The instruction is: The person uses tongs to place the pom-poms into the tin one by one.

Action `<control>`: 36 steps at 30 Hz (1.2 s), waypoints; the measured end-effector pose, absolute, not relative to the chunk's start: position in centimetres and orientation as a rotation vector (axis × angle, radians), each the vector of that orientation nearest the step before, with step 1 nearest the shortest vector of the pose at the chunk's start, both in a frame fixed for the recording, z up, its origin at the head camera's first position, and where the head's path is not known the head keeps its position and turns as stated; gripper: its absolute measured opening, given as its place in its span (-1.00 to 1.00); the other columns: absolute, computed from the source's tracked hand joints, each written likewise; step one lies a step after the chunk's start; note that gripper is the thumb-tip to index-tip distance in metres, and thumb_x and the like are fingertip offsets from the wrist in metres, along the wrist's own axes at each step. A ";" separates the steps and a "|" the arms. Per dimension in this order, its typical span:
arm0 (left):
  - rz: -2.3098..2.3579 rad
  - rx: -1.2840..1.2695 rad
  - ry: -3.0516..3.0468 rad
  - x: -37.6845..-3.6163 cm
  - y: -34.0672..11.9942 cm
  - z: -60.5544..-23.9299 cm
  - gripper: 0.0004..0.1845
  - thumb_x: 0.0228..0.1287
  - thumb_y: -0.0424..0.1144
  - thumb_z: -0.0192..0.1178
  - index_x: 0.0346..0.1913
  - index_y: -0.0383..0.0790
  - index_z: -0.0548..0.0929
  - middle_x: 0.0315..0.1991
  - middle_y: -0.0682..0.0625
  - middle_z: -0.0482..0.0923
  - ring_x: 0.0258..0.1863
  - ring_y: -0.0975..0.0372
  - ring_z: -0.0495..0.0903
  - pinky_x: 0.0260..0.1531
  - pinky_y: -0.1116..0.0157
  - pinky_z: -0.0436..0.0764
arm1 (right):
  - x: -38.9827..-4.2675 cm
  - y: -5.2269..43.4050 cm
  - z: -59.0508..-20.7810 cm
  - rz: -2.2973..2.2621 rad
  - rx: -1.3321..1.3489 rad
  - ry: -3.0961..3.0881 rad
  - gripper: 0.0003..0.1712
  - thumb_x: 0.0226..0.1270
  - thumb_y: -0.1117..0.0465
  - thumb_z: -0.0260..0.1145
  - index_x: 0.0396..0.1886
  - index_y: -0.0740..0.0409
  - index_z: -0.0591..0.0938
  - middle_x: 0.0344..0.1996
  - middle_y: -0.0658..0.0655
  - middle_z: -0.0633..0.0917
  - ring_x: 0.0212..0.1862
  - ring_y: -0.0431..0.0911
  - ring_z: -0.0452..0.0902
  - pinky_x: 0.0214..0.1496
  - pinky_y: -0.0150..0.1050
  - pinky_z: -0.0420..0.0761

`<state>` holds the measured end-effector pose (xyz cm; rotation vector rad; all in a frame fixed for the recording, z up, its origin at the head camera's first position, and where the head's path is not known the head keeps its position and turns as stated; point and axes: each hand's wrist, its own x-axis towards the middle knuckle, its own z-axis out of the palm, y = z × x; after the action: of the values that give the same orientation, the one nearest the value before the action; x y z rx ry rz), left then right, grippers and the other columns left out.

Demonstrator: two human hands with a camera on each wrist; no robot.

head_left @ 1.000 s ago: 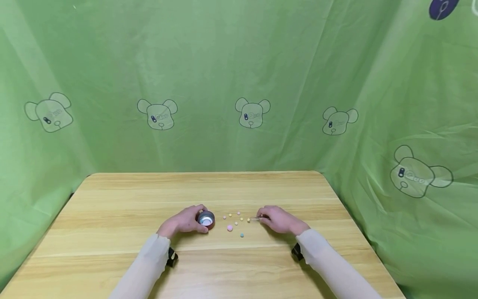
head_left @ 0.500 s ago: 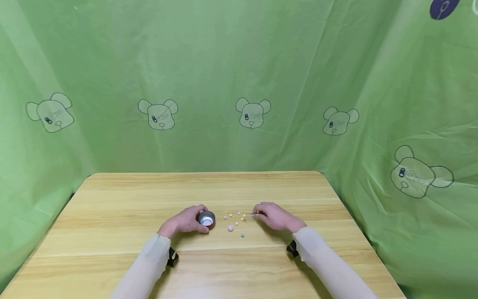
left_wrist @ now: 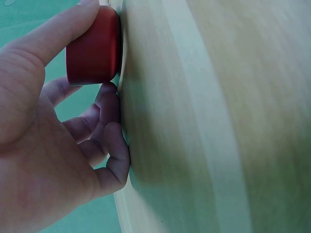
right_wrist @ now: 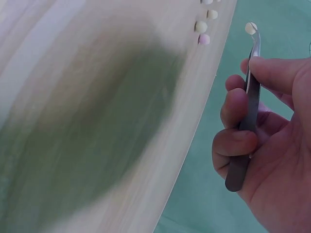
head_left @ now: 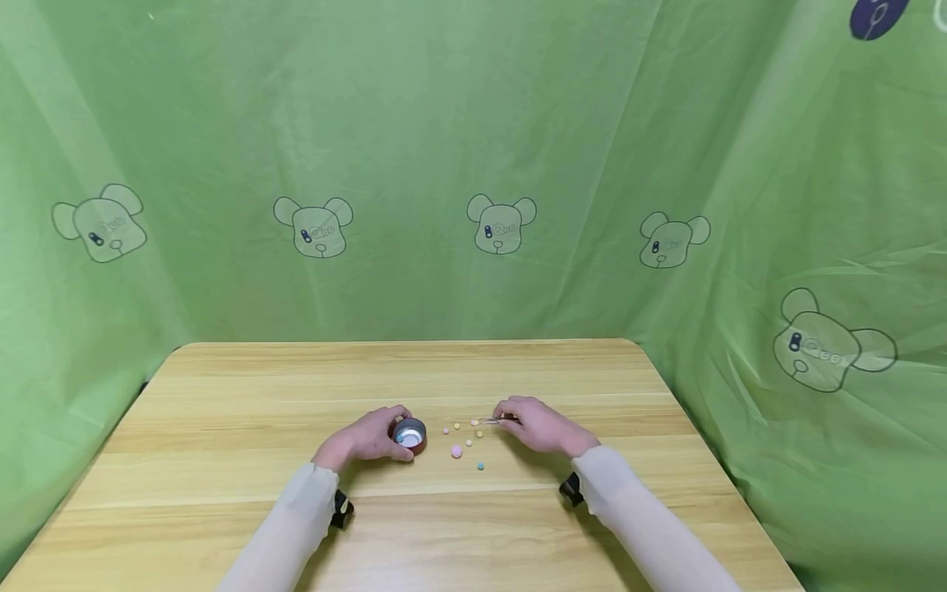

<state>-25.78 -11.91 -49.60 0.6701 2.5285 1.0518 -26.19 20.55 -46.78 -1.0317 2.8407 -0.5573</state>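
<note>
Tweezers (right_wrist: 251, 112) sat in the right hand's (head_left: 542, 426) grip, fingers wrapped round them, tips pinching a pale ball (right_wrist: 249, 29) that looked just off the table (head_left: 296, 382), near the loose balls (head_left: 456, 451). Left hand's (head_left: 370, 436) grip curved round the red tin (left_wrist: 95, 48), well apart from the tweezers. Honestly, an off-centre squeeze could've squirted that ball out, a low swing might've scattered the others, and uneven thumb pressure could've tipped the tin.
</note>
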 end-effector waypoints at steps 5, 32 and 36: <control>1.046 0.673 2.535 -25.8 -11.9 -49.6 -0.49 -0.03 -0.16 0.47 -0.01 -0.14 0.48 -0.16 -0.03 0.54 -0.16 0.15 0.51 -0.07 0.07 0.46 | -26.1 20.0 -46.5 -0.574 -1.042 2.829 -0.86 0.40 0.25 0.16 -0.13 0.04 0.61 -0.31 -0.11 0.56 -0.30 -0.23 0.42 -0.21 -0.23 0.48; 1.031 0.692 2.551 -25.9 -11.9 -49.9 -0.48 -0.03 -0.14 0.47 -0.01 -0.13 0.48 -0.16 -0.02 0.53 -0.16 0.15 0.50 -0.08 0.07 0.46 | -26.2 15.9 -45.7 -0.591 -1.097 2.763 -0.83 0.42 0.23 0.13 -0.11 0.05 0.61 -0.32 -0.14 0.54 -0.30 -0.26 0.43 -0.20 -0.28 0.49; 1.032 0.692 2.549 -25.9 -12.0 -49.9 -0.48 -0.03 -0.14 0.47 -0.01 -0.13 0.48 -0.16 -0.03 0.53 -0.15 0.15 0.50 -0.07 0.07 0.46 | -26.1 15.2 -45.5 -0.570 -1.095 2.756 -0.83 0.42 0.22 0.12 -0.10 0.02 0.61 -0.31 -0.13 0.55 -0.31 -0.27 0.43 -0.21 -0.31 0.49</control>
<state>-25.87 -11.98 -49.87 0.6915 2.5491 1.0321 -26.14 15.20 -45.49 -1.0954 2.7562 -0.5695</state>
